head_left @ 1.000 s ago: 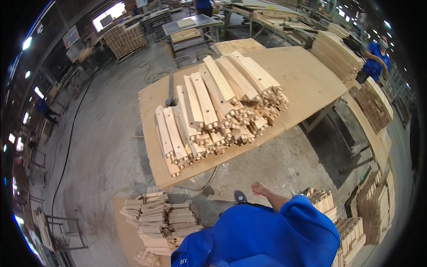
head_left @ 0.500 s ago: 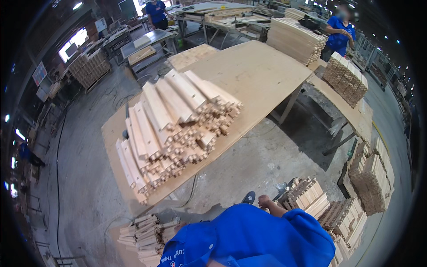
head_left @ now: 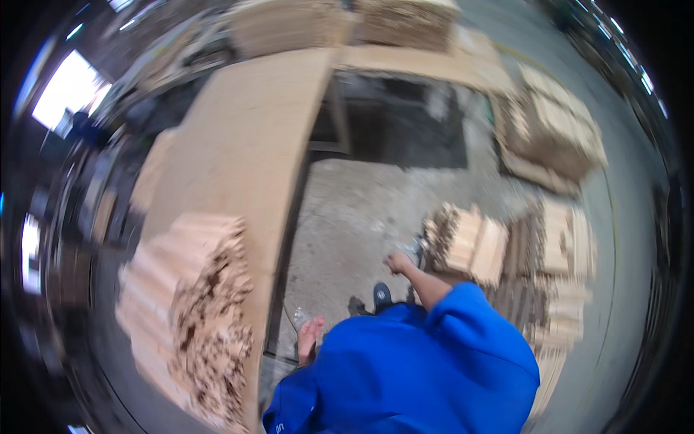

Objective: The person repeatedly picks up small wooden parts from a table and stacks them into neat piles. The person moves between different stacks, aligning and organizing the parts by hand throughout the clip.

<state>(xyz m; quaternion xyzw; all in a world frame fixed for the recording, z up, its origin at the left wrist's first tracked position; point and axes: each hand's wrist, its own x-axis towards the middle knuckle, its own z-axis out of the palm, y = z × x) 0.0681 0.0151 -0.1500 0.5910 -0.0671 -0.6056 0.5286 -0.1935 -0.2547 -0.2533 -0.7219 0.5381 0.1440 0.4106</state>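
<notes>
My left hand (head_left: 309,337) hangs low beside the table edge, its fingers loosely stretched and nothing visible in them. Farther forward and to the right, my right hand (head_left: 396,262) is held out over the floor with its fingers curled in and no object showing. Close to that hand, but apart from it, stand bundled wood strips (head_left: 468,242) on the floor. To my left, a large loose pile of pale wood strips (head_left: 191,289) lies on the wooden table (head_left: 235,123), its cut ends facing me. Motion blurs both hands and the pile.
More stacked strips (head_left: 560,296) stand on the right, with a tall stack (head_left: 553,134) beyond them. Further stacks (head_left: 408,23) rest on a low board (head_left: 419,64) at the back. Concrete floor (head_left: 354,210) lies between the table and the stacks. My shoe (head_left: 382,293) shows below.
My view has swung to the right, so the table and pile now appear on my left. My left hand has come into sight. My right arm reaches farther forward from my body.
</notes>
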